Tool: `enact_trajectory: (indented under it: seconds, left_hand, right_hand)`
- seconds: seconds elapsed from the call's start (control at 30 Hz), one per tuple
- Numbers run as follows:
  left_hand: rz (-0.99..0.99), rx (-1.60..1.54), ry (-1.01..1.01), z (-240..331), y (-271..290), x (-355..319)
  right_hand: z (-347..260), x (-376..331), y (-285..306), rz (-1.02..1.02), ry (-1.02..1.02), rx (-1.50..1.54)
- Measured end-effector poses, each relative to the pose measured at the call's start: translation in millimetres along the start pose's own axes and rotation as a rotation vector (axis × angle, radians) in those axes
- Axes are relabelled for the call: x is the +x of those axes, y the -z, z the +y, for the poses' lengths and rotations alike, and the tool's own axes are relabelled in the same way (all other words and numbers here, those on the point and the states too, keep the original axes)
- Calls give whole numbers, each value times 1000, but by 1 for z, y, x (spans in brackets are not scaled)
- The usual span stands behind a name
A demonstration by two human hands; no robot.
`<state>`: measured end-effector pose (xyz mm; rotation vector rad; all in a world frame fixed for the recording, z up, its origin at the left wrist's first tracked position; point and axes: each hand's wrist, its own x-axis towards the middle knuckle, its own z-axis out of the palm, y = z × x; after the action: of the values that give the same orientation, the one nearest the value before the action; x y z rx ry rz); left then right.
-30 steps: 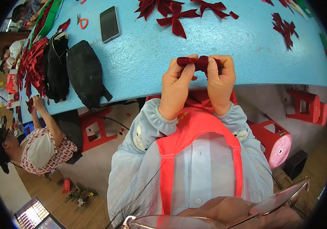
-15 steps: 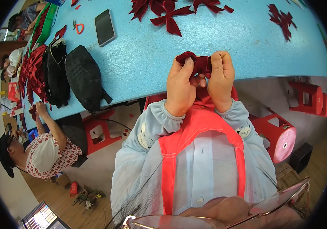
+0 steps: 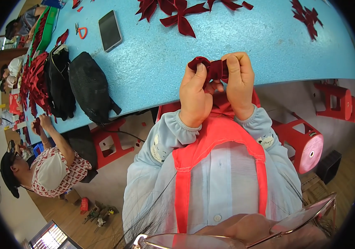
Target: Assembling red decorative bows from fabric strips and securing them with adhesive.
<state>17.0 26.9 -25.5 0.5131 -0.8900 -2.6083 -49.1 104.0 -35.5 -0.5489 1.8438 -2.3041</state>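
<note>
A dark red velvet ribbon bow (image 3: 216, 69) is held between my two hands, just over the near edge of the blue table (image 3: 152, 70). My left hand (image 3: 197, 92) pinches its left loop, thumb on top. On the other side my right hand (image 3: 239, 81) grips the right loop between thumb and curled fingers. Part of the ribbon's middle and lower side is hidden behind my fingers. Farther up the table lie several finished-looking dark red bows (image 3: 181, 18), with another cluster of bows (image 3: 306, 18) at the far right.
A phone (image 3: 110, 31), orange-handled snips (image 3: 82, 32) and two black bags (image 3: 89, 85) lie to the left, beside a heap of red ribbons (image 3: 36, 83). A co-worker (image 3: 51, 170) sits at the left. Red stools (image 3: 299, 143) stand under the table's right side.
My hands stay on the bow, and its loops look pulled slightly wider apart. The view has shifted a little.
</note>
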Motion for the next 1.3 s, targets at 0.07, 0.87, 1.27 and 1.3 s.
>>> enact_trajectory:
  seconds: [0.07,0.87,1.27,1.3]
  left_hand:
    - [23,16,-6,0,-2,-1]
    - [31,-31,-106,-7,-9,1]
    - [137,203,-213,-5,-6,4]
    - [157,169,-231,-3,-13,4]
  right_hand:
    - [-3,-2,-1,-10,-106,69]
    - [4,2,6,51,-65,25]
    - [-8,0,4,-55,-192,243]
    - [-11,1,6,-98,-147,174]
